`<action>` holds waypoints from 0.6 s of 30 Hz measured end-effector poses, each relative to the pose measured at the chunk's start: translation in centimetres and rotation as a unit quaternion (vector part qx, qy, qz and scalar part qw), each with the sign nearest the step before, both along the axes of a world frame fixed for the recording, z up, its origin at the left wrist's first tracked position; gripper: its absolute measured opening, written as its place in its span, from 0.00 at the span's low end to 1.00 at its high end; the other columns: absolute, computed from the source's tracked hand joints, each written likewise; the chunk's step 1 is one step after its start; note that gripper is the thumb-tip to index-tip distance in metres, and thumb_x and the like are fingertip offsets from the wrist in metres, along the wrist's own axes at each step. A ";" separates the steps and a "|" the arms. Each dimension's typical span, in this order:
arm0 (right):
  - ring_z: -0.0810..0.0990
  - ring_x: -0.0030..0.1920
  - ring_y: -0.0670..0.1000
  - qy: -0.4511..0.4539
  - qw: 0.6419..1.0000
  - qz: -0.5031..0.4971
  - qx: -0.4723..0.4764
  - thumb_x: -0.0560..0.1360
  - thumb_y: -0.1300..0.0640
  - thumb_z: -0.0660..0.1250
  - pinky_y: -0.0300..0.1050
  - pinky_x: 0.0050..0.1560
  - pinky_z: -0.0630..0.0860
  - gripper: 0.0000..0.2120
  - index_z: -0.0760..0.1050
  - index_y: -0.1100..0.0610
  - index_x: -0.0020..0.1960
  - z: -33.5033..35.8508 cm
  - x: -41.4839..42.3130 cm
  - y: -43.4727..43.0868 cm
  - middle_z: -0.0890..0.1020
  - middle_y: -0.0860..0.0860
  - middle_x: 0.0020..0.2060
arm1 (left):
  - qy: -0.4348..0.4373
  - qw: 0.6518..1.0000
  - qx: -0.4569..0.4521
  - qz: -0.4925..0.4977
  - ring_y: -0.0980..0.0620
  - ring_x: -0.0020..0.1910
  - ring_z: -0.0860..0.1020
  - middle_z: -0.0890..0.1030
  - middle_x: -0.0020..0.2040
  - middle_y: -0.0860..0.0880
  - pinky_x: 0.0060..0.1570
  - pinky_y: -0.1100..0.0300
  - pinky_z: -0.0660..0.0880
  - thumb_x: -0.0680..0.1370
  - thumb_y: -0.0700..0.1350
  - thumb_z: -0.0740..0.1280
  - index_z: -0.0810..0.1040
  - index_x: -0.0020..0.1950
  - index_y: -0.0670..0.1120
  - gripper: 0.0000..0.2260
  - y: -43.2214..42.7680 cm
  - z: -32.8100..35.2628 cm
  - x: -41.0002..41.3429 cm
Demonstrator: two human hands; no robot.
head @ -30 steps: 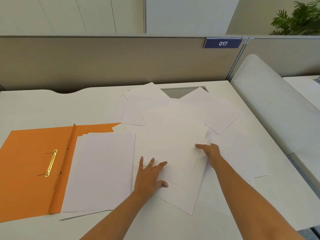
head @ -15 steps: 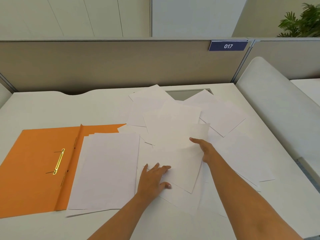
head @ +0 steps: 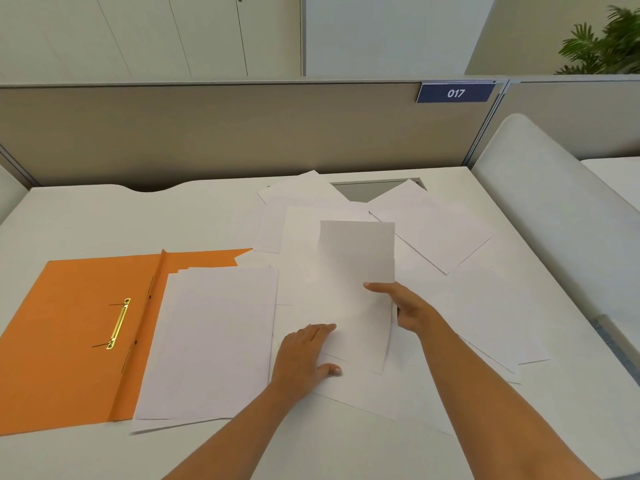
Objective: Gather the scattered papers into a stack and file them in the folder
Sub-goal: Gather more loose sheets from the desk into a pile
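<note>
1. Change since the earlier frames: the top sheet [head: 356, 271] lay almost flat a second ago. Now its far end is raised off the pile and it stands tilted. The left hand's fingers, splayed before, have drawn together.
2. Right hand [head: 407, 308]: pinches the raised sheet at its right edge, thumb on the upper face, fingers hidden behind.
3. Left hand [head: 304, 355]: flat, fingers straight and together, thumb out to the side. It presses the loose sheets beneath, and its fingertips touch the raised sheet's left edge.
4. Scattered papers [head: 433, 226]: overlapping at odd angles over the middle and right of the bench [head: 104, 216]. Two far sheets lie partly over a grey opening [head: 367, 188] in the top.
5. Risks, as judged:
   - Held by one edge only, the raised sheet may flop and crease.
   - If the left hand eases off, sheets below may drag along and spread wider.
   - A careless sweep could push the far sheets into the grey opening.
   - A sheet dropped askew would knock the started stack out of line.
6. Container: orange folder [head: 69, 341], open flat at the left of the bench.
   - Right flap: partial stack [head: 214, 341] of white sheets, roughly squared, with a lower sheet poking out past the near edge.
   - Left flap: bare except for the brass fastener [head: 119, 323]. No paper is on it.
</note>
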State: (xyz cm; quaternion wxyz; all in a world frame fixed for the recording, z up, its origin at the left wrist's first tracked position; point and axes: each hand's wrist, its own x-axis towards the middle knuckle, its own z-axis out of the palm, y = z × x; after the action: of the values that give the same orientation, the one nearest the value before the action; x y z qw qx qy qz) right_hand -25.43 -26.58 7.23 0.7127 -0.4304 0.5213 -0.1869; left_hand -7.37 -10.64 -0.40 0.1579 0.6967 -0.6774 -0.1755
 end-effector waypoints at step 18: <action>0.78 0.40 0.43 0.264 0.925 -0.195 -0.193 0.71 0.60 0.73 0.38 0.35 0.71 0.23 0.70 0.49 0.62 -4.5 -5.1 10.5 0.80 0.49 0.41 | -0.086 0.988 0.107 0.077 0.50 0.79 0.42 0.47 0.80 0.52 0.74 0.43 0.35 0.60 0.77 0.25 0.42 0.80 0.49 0.54 -6.1 0.1 3.7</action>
State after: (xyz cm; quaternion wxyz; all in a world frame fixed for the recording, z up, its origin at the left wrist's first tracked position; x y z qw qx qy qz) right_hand -30.49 -16.13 2.68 0.4016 -0.4835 0.7180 -0.2989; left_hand -3.71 -16.71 -0.32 0.0367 0.7724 -0.6099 -0.1731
